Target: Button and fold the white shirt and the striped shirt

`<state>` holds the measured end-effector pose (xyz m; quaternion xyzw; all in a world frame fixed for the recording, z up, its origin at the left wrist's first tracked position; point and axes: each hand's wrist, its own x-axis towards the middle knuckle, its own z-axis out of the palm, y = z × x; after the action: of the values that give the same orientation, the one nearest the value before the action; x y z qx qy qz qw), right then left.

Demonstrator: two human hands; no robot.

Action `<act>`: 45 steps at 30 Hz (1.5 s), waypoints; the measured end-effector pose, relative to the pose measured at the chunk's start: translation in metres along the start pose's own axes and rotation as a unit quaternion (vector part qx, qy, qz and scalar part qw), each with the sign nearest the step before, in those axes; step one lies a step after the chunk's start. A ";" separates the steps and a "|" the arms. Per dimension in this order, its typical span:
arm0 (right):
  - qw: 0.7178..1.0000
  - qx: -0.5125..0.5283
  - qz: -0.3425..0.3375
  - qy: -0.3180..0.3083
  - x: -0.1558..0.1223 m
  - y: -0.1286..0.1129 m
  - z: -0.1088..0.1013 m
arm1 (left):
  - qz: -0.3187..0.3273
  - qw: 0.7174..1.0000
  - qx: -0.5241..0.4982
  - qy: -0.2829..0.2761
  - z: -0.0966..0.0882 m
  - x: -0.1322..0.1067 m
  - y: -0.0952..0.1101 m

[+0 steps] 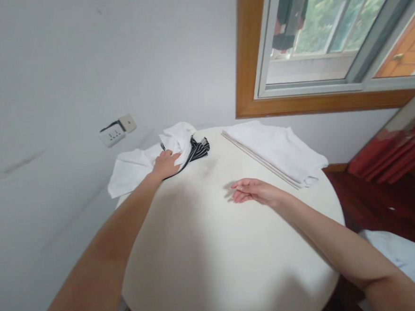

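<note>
My left hand (166, 164) reaches to the far left of the round table (214, 250). Its fingers grip a crumpled white cloth (132, 168), part of which hangs over the table's edge. A black-and-white striped piece of fabric (200, 149) sticks out of that bundle on its right side. Over the middle of the table is my right hand (249, 191), palm turned inward, fingers loosely bent and apart, with nothing in them. Beyond it, at the back right, lies a flat stack of folded white cloth (274, 148).
A wall with a power socket (112, 134) stands close behind the table. The wood-framed window (247, 107) is at the back right. A red and white curtain (399, 147) hangs at the right, and white fabric (402, 255) lies low beside the table.
</note>
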<state>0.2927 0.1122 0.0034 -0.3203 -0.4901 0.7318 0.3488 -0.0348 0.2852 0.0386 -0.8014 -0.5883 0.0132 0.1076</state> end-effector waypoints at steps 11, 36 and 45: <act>0.731 -0.478 -0.112 0.474 -0.050 -0.062 -0.074 | 0.022 0.995 -0.061 0.073 -0.017 -0.001 -0.004; 0.472 -0.508 -0.128 0.709 -0.073 -0.072 -0.142 | -0.001 0.797 -0.538 0.274 0.042 -0.074 0.144; 0.912 -0.406 -0.061 -0.001 -0.087 -0.083 -0.016 | -0.070 0.726 -0.612 0.306 0.049 -0.065 0.125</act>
<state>0.3700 0.0717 0.0869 -0.4035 -0.7639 0.4472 0.2318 0.0557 0.1958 -0.0395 -0.6102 -0.4587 -0.6031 -0.2313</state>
